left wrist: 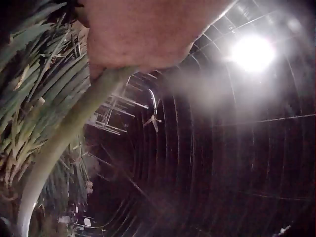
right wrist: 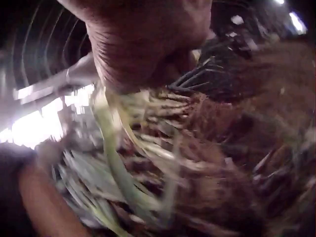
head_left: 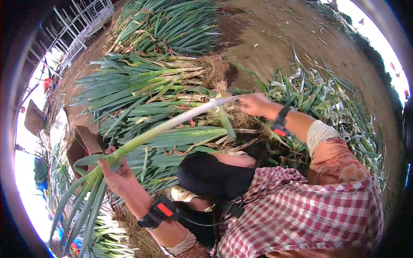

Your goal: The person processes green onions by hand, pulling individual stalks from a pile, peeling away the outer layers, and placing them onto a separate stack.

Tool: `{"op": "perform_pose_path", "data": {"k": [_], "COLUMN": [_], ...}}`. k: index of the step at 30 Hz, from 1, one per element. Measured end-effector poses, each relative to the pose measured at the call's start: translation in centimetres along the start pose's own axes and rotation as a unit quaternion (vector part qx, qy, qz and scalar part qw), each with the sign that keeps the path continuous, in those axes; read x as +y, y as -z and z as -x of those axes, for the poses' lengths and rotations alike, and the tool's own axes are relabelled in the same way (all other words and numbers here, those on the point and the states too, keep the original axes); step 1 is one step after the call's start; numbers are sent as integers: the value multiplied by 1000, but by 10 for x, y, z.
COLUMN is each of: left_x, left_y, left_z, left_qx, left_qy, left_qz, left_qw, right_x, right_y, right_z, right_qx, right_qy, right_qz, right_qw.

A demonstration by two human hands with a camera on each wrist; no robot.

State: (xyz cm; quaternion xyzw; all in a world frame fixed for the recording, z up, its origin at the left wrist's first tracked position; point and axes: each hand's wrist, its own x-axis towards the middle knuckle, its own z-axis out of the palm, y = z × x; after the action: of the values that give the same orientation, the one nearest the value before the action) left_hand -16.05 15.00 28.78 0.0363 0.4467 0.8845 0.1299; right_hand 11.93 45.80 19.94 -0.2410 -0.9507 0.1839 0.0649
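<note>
A long leek-like green onion (head_left: 172, 123) stretches slantwise between both hands in the head view, white toward the right and green at the left. My left hand (head_left: 121, 178) grips it where the green leaves (head_left: 88, 200) fan out and hang down. At the white end, my right hand (head_left: 257, 105) has its fingers curled in. From below that hand dangles a loose strip of leaf (right wrist: 111, 136), seen in the right wrist view. The left wrist view shows the stalk (left wrist: 64, 128) running out from under the left hand (left wrist: 143, 34).
Piles of green onions (head_left: 142, 81) lie on the ground ahead, roots facing right. Stripped leaves (head_left: 309, 92) are heaped at the right, beside bare soil (head_left: 266, 38). A brown cardboard box (head_left: 88, 142) stands at the left. My dark-clad knee (head_left: 211, 176) and a shoe (head_left: 183, 194) are below.
</note>
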Motion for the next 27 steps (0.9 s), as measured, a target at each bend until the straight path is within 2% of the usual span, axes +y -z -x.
{"op": "perform_pose_path", "data": {"k": [1,3,5,8,9,10,11,12,13,14,16,17,18,19,21,22,24,26,27], "left_x": [0,-26,-40,-53,-54,-41,-12,0,11,23,16,11,9,6,1,1,0,0,3], "left_y": [0,-14,-28,-30,-28,-4,32,38,44,51,61,42,31,32,37,33,27,27,26], "left_z": [1,14,22,30,34,28,8,5,2,0,-22,-17,-13,-15,-21,-20,-19,-13,-9], "left_qx": [-6,-10,29,35,46,44,21,7,-1,0,13,45,75,72,34,40,41,57,60], "left_qy": [18,26,76,103,106,111,40,-31,-106,-178,-163,-100,-34,-33,-9,-11,-6,-3,-21], "left_qz": [-26,14,18,-2,-14,-16,-108,-159,-212,-261,-219,-144,-70,-70,-52,-63,-65,-63,-82], "left_qw": [999,1000,997,994,993,993,993,987,971,949,962,984,994,994,998,997,997,996,995], "right_x": [35,52,59,97,96,135,175,151,123,175,182,135,121,77,4,-33,-62,-50,-56], "right_y": [-10,-2,6,-12,-6,-1,5,50,89,76,60,59,54,51,38,40,18,-45,-57], "right_z": [7,13,20,40,46,68,90,127,141,150,150,120,91,63,24,18,-4,-27,-33], "right_qx": [-13,-20,43,20,-1,-38,-87,10,4,-170,-147,50,4,1,14,-30,-76,-5,25], "right_qy": [-9,-112,-161,-174,-220,-329,-430,-487,-453,-348,-293,-333,-292,-254,-58,-48,-51,-65,-79], "right_qz": [62,41,30,89,89,119,154,130,115,253,204,24,-105,-178,-191,-261,-236,-372,-430], "right_qw": [998,993,986,981,971,936,885,864,884,887,922,941,950,951,980,964,967,926,899]}}
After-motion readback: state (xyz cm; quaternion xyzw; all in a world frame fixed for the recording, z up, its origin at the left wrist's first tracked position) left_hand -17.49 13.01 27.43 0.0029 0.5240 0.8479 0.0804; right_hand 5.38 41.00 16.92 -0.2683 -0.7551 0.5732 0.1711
